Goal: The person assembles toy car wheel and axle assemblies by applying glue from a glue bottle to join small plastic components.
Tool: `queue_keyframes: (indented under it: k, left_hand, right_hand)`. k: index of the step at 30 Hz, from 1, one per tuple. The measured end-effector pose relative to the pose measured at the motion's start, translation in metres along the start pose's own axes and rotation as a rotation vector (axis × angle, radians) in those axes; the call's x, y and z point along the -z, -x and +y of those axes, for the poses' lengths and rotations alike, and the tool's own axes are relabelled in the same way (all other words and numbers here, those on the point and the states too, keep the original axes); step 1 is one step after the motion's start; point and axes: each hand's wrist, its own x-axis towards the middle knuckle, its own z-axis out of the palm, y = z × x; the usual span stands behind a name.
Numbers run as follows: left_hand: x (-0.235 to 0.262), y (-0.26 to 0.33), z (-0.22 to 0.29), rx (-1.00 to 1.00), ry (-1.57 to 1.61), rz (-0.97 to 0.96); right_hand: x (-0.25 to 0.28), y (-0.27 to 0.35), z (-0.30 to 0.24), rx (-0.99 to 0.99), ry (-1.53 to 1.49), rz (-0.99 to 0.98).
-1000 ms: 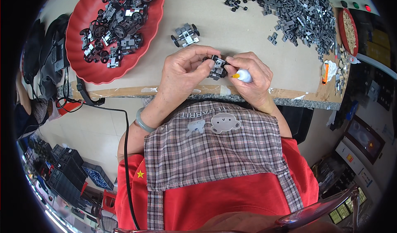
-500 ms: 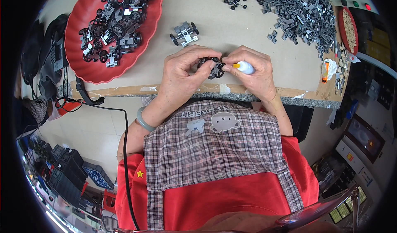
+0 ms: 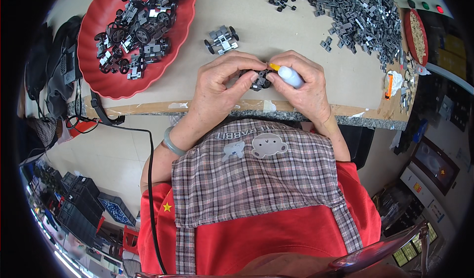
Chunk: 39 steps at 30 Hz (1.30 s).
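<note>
I see the beige worktable (image 3: 306, 36) filling the far half of the view, its near edge running just in front of the person's plaid apron (image 3: 256, 179). On the far left of it lies a big red tray (image 3: 106, 83), full of small grey wheeled assemblies (image 3: 140, 29), and on the far right a wide heap of loose dark grey plastic parts (image 3: 355, 11) is spread over the table. Between them, just beyond the hands, one finished wheeled chassis (image 3: 222, 39) stands alone. The left hand (image 3: 222, 83) is near the table edge, with its fingers (image 3: 245, 80) closed from both sides on a small dark wheeled part (image 3: 259, 79), which is lifted a little above the table. The right hand (image 3: 303, 80) is touching it from the right, and its fingers are wrapped around a small white glue bottle (image 3: 288, 74); the yellow tip points left at the part.
</note>
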Motion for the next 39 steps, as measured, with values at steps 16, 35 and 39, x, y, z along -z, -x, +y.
queue_keyframes:
  k: [16,35,39]
  left_hand:
    - [0.000,-0.004,0.018,0.055,-0.164,-0.013]
    - [-0.008,0.001,0.007,-0.064,-0.194,0.086]
    - [-0.009,0.002,0.012,0.025,-0.143,0.094]
  right_hand:
    - [0.000,0.004,0.001,0.229,0.196,0.078]
    - [-0.008,0.007,-0.005,0.279,0.197,0.116]
    - [-0.008,0.008,-0.003,0.281,0.202,0.163]
